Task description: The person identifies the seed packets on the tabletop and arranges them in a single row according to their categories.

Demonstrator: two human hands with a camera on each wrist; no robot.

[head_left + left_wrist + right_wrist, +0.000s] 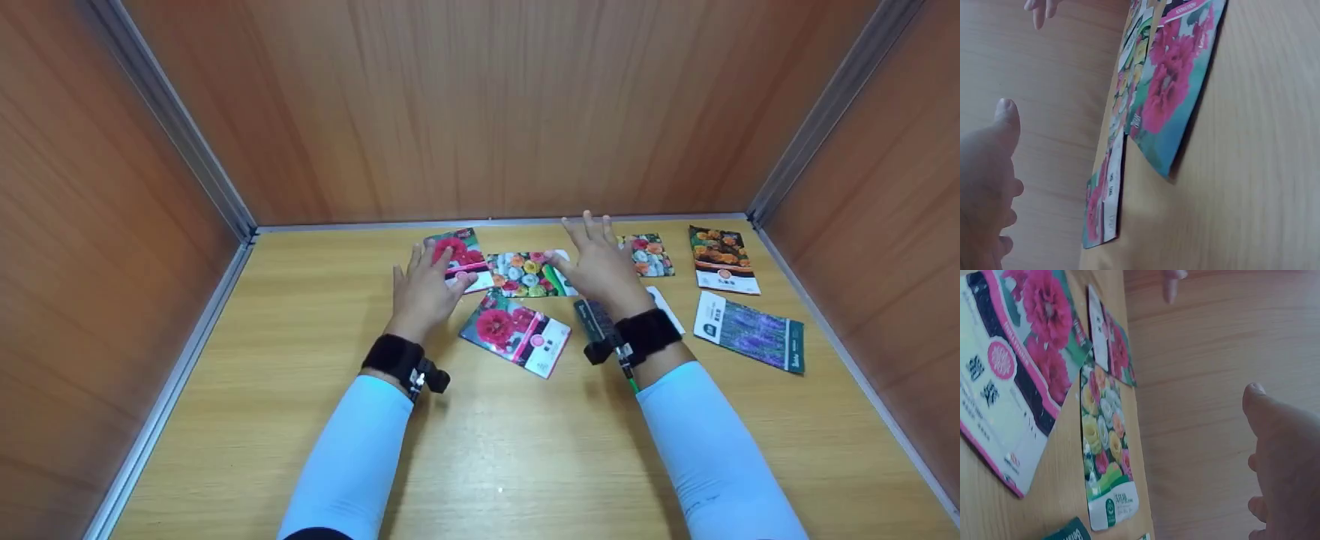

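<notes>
My left hand point(426, 296) is held above the table with its fingers spread, nearest to a pink-flower seed packet point(474, 264) at the back. My right hand point(604, 268), also spread, hovers to the right of a mixed-colour flower packet point(525, 276). Neither hand holds anything; both wrist views show them raised off the packets. A second pink-flower packet point(510, 328) lies tilted in front, between the hands. Partly hidden under my right wrist is a dark-ended packet point(595, 321). Another mixed-colour packet point(654, 255) shows behind the right hand.
To the right lie an orange-flower packet point(722, 255) and, in front of it, a purple-flower packet point(754, 330), close to the right wall point(870, 225). Wood panels with metal edging enclose the table point(495, 465) at the back point(487, 112) and sides.
</notes>
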